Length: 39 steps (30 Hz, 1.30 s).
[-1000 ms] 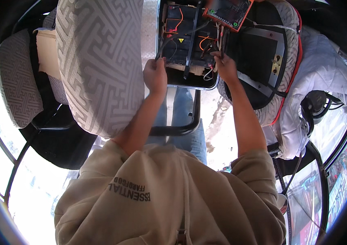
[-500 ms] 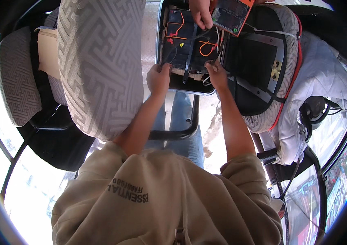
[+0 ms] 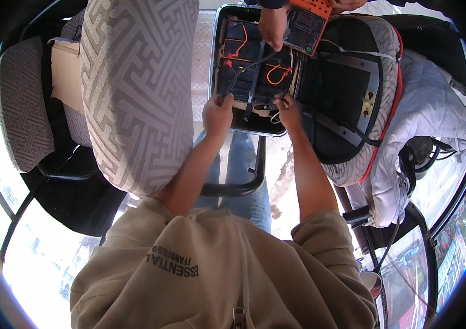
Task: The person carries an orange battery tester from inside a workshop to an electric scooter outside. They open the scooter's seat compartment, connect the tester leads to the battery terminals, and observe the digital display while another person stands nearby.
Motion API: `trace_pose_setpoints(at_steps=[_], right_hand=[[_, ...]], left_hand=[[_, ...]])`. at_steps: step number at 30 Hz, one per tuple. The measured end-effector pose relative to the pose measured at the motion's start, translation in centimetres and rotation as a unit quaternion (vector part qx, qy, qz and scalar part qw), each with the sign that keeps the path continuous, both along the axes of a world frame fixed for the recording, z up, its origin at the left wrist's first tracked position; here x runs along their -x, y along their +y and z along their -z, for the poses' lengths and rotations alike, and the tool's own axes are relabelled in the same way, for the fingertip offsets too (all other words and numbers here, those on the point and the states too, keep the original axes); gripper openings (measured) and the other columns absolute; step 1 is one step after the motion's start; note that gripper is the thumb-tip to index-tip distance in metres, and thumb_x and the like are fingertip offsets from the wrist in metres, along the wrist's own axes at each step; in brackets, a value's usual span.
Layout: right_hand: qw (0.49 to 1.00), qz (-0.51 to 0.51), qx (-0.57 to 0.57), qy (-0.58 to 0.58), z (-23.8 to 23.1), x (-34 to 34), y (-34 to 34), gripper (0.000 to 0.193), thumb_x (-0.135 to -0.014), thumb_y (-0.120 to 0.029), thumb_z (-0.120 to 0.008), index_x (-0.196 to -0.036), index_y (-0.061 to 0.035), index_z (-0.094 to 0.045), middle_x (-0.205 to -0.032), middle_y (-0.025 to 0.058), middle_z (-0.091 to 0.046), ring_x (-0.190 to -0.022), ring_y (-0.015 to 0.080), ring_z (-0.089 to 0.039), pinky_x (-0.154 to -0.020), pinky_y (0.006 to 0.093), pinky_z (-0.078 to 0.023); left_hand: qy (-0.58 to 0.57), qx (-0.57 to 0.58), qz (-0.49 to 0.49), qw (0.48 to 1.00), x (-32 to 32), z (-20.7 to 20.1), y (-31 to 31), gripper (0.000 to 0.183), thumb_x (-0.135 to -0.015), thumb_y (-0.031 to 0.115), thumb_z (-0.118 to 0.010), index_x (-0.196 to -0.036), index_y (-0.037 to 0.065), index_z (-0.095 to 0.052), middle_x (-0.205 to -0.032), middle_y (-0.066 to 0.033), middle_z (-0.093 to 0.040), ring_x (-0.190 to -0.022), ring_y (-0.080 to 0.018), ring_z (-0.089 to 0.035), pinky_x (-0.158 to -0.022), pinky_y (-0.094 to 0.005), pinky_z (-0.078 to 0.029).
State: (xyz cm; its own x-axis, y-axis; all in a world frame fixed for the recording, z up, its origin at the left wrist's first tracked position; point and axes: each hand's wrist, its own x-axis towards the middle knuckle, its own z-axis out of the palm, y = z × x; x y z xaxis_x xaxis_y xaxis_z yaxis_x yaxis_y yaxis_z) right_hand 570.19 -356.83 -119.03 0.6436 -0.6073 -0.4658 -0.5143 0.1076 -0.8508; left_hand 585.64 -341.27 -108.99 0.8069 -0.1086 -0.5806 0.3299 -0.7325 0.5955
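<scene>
One dark cable (image 3: 234, 79) is pinched by your L hand (image 3: 219, 115) at near end of box (image 3: 239, 125); your R hand (image 3: 289, 113) has bent fingers by white wire (image 3: 275, 118), can't tell if gripping. Batteries (image 3: 244, 82) sit in box; co-worker's hand (image 3: 273, 27) above 'em, nr orange device (image 3: 304, 28).

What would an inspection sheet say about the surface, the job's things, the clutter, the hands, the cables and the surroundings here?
Surface: open box, dark inside.
Job's things: dark blocks under a dark strap; orange-framed circuit board by the box's far right corner.
Clutter: cardboard at left.
Hands: left hand and right hand at the box's near side, grip unclear; another person's hand above its far side.
Cables: orange wires; dark cable over the blocks.
Surroundings: patterned cushion left; silvery cover right.
</scene>
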Motion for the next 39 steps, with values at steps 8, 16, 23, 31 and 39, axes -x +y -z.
trace_pose_setpoints(at_steps=[8, 16, 23, 31, 39], right_hand=[[0.934, 0.137, -0.331, -0.002, -7.8, -1.3, -1.1, 0.021, -0.092, -0.021, -0.057, -0.109, -0.0077, -0.06, -0.09, 0.0038, -0.065, -0.078, 0.0138, -0.063, -0.069, 0.0292, -0.052], [0.863, 0.197, -0.46, -0.072, -8.2, 1.2, 0.3, 0.028, -0.088, -0.006, -0.052, -0.115, -0.0015, -0.056, -0.102, 0.0087, -0.064, -0.09, 0.019, -0.062, -0.079, 0.0306, -0.05], [0.868, 0.022, -0.488, -0.086, -7.6, 1.5, 1.2, 0.031, -0.091, -0.011, -0.048, -0.119, -0.0002, -0.054, -0.11, 0.0096, -0.062, -0.099, 0.0216, -0.061, -0.089, 0.0346, -0.047], [0.831, 0.105, -0.545, -0.039, -6.2, 2.6, 3.8, 0.037, -0.099, -0.033, -0.041, -0.121, -0.007, -0.054, -0.105, 0.0066, -0.063, -0.091, 0.0164, -0.063, -0.075, 0.0317, -0.052], [0.859, 0.004, -0.473, -0.197, 0.7, -0.7, 5.9, 0.028, -0.089, -0.022, -0.06, -0.11, -0.0029, -0.058, -0.108, 0.0128, -0.062, -0.097, 0.0248, -0.062, -0.082, 0.0324, -0.052]], left_hand=[[-0.133, -0.046, 0.232, 0.963, 0.8, 0.6, 0.9, 0.032, -0.085, 0.028, -0.063, -0.106, 0.003, -0.063, -0.096, -0.0124, -0.067, -0.078, -0.024, -0.061, -0.073, -0.0331, -0.047], [0.399, 0.315, 0.12, 0.853, 4.4, -1.6, -1.3, 0.054, -0.095, 0.06, -0.037, -0.107, 0.01, -0.053, -0.083, 0.0016, -0.055, -0.073, -0.0081, -0.053, -0.066, -0.0229, -0.044], [0.392, 0.34, 0.15, 0.841, 4.8, -3.9, -1.8, 0.044, -0.087, 0.033, -0.067, -0.111, 0.001, -0.049, -0.081, -0.002, -0.057, -0.069, -0.0094, -0.054, -0.066, -0.0237, -0.047], [0.372, 0.293, 0.126, 0.872, 5.4, -2.6, -1.7, 0.03, -0.088, 0.014, -0.063, -0.113, 0.004, -0.052, -0.085, -0.0021, -0.059, -0.068, -0.0071, -0.053, -0.053, -0.022, -0.041], [0.25, 0.182, 0.184, 0.933, 3.4, -6.7, -2.7, 0.037, -0.08, 0.02, -0.069, -0.108, 0.001, -0.053, -0.084, -0.0054, -0.059, -0.075, -0.0152, -0.059, -0.062, -0.029, -0.045]])
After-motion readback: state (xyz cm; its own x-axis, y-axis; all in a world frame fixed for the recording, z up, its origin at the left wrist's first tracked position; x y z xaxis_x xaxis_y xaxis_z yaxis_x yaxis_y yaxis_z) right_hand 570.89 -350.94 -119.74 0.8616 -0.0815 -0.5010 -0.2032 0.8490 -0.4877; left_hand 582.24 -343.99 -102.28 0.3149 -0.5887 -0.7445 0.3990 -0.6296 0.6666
